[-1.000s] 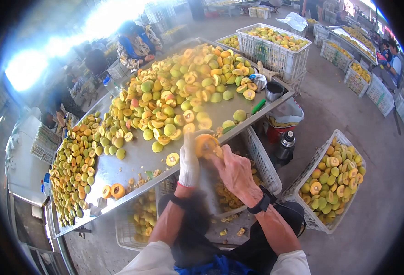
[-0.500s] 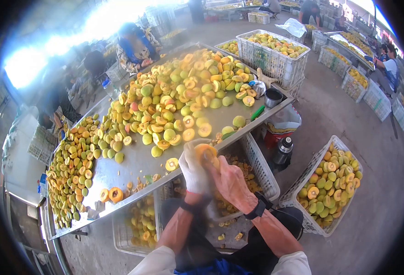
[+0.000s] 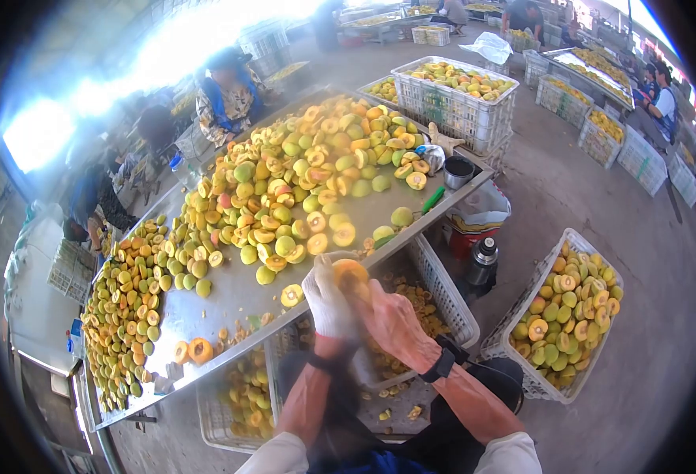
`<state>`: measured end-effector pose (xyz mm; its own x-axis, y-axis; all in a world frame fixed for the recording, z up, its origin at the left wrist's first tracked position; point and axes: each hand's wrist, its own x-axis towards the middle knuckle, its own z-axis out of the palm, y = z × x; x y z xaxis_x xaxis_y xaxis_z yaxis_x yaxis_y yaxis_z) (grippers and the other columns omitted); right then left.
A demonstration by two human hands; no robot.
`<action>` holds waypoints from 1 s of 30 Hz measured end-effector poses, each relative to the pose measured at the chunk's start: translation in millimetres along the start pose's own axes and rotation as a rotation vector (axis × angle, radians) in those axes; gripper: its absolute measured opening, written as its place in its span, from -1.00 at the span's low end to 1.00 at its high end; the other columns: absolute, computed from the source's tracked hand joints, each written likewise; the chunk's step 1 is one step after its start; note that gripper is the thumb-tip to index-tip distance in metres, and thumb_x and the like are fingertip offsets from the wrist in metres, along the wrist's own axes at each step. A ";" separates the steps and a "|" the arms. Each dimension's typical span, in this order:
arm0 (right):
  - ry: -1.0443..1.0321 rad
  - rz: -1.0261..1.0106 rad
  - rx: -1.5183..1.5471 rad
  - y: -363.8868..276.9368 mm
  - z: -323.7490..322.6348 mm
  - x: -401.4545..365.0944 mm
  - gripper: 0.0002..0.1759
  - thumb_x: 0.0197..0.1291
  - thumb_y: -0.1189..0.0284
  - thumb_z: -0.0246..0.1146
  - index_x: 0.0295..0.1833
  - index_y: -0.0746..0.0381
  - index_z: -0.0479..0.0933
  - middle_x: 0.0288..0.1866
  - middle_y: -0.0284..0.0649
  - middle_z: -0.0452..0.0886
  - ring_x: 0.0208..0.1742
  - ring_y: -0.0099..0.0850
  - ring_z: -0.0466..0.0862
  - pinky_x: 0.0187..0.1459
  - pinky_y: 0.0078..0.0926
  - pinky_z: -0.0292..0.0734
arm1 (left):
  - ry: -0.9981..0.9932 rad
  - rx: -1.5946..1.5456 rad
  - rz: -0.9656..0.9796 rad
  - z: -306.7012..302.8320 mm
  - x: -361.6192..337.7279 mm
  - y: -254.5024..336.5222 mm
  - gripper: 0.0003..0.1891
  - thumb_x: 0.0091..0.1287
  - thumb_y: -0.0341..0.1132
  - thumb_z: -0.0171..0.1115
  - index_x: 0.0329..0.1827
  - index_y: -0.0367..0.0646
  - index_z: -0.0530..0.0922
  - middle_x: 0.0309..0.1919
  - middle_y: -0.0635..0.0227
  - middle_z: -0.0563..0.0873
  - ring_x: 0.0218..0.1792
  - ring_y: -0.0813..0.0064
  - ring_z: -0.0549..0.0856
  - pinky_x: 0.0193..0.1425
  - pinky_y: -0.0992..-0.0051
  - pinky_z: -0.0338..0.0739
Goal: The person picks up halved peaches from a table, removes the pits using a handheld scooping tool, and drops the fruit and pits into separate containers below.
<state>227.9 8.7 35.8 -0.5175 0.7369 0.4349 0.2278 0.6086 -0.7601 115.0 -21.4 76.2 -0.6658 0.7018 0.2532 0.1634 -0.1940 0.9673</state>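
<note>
In front of the table edge, my left hand (image 3: 328,296), in a white glove, is closed around a cut yellow-orange peach (image 3: 351,273). My right hand (image 3: 399,320), bare with a dark band at the wrist, presses against the peach's right side with curled fingers. Whatever those fingers may hold is hidden and slightly blurred. Beyond both hands, a large heap of whole and halved peaches (image 3: 245,186) covers much of the metal table (image 3: 229,304). Below my hands sits a crate (image 3: 452,296) with yellow scraps and pieces in it.
To the right stands a crate of halved peaches (image 3: 565,316). A thermos (image 3: 484,261), a metal cup (image 3: 458,170) and a green-handled tool (image 3: 433,200) are near the table's right end. Stacked crates (image 3: 454,103) stand behind it. A person (image 3: 225,95) sits across the table.
My view has shifted slightly. Both hands stay together at the peach, with the right hand's fingers a little changed in position around it.
</note>
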 end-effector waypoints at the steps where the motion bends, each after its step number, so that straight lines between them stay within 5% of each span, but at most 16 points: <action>1: -0.002 0.011 -0.002 -0.5 0.2 -1.5 -0.65 0.45 0.28 0.33 -0.21 0.33 0.42 -0.54 0.12 0.60 -0.43 0.19 0.68 -0.44 0.05 0.55 | 0.015 0.014 0.023 2.2 -0.2 0.7 -0.46 0.71 -0.05 -0.14 -0.11 -0.32 0.69 -0.31 0.32 0.75 -0.27 0.56 0.63 -0.14 0.49 0.55; 11: 0.087 0.018 0.035 2.3 3.5 4.7 -0.63 0.49 0.24 0.30 -0.22 0.32 0.42 -0.55 0.14 0.59 -0.44 0.20 0.67 -0.46 0.05 0.53 | 0.045 -0.073 0.008 12.3 -1.6 3.6 -0.41 0.74 -0.01 -0.19 -0.03 -0.35 0.69 -0.22 0.25 0.77 -0.18 0.51 0.69 -0.04 0.47 0.59; 23: -0.128 -0.006 0.080 7.8 -13.7 -1.7 -0.59 0.53 0.18 0.24 -0.21 0.33 0.40 -0.54 0.18 0.59 -0.41 0.25 0.66 -0.39 0.10 0.53 | -0.177 0.081 0.051 -11.6 6.5 -4.1 -0.38 0.71 -0.02 -0.19 -0.14 -0.36 0.73 -0.42 0.26 0.78 -0.36 0.55 0.69 -0.25 0.56 0.55; 30: -0.091 0.030 0.053 2.7 -3.9 -4.5 -0.61 0.53 0.21 0.24 -0.17 0.34 0.41 -0.53 0.18 0.60 -0.39 0.25 0.66 -0.38 0.12 0.53 | 0.072 -0.186 -0.040 7.5 -2.6 7.1 -0.42 0.68 -0.03 -0.07 -0.25 -0.37 0.72 -0.40 0.28 0.77 -0.33 0.55 0.66 -0.16 0.51 0.56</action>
<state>234.0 8.2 33.6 -0.5844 0.7233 0.3678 0.2017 0.5685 -0.7975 123.3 -19.5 82.5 -0.7207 0.6618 0.2064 0.0028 -0.2950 0.9555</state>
